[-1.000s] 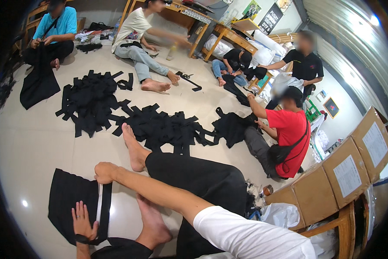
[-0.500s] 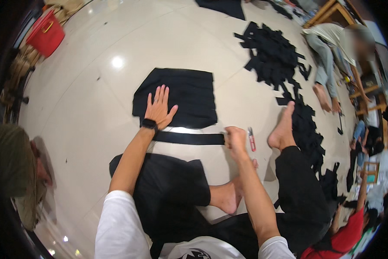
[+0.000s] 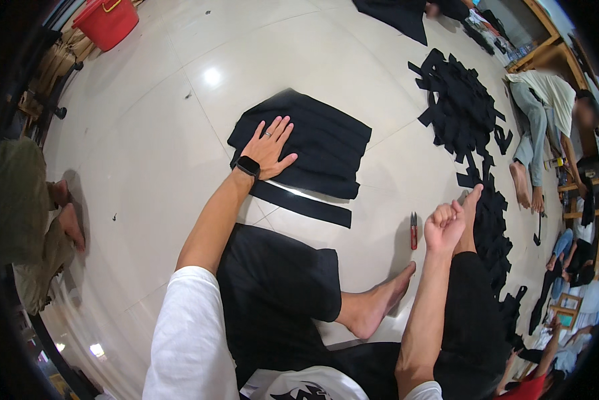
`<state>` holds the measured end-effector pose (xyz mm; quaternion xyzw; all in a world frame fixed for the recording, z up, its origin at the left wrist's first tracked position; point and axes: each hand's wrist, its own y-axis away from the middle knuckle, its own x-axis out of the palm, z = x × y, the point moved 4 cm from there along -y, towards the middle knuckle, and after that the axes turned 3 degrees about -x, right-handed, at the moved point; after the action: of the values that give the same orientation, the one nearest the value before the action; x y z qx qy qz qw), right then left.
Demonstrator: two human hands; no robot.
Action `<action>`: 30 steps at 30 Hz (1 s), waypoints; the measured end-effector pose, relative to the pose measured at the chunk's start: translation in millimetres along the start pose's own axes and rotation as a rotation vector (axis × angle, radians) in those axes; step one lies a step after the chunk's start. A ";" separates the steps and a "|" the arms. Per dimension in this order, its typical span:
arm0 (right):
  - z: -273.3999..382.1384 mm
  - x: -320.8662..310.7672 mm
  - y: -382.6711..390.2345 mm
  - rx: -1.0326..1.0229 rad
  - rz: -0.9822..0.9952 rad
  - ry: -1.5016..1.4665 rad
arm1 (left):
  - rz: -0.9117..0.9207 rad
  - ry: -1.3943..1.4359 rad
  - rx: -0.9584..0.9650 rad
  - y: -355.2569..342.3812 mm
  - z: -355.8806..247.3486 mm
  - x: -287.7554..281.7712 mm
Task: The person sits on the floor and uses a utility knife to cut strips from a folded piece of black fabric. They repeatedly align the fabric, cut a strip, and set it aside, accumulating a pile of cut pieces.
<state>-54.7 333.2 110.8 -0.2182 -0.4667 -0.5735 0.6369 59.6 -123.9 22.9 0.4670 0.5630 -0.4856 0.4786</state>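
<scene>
1 black, many-sided fabric panel (image 3: 326, 143) lies on the glossy cream tiled floor (image 3: 146, 220) under the flat left hand (image 3: 269, 148), thumb spread. 1 straight black fabric strip (image 3: 306, 205) lies beside it. The right hand (image 3: 445, 227), near red-handled snips (image 3: 413, 233), has fingers curled together; whether around anything, I cannot tell.
</scene>
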 end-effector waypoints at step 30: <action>-146.0 21.0 -0.5 -0.082 0.540 1.971 | -0.012 0.013 -0.172 5.2 7.3 3.8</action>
<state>-6.9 203.2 59.9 0.2309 0.3497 -0.3506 0.8375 65.0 -130.4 18.1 0.4239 0.6084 -0.4351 0.5107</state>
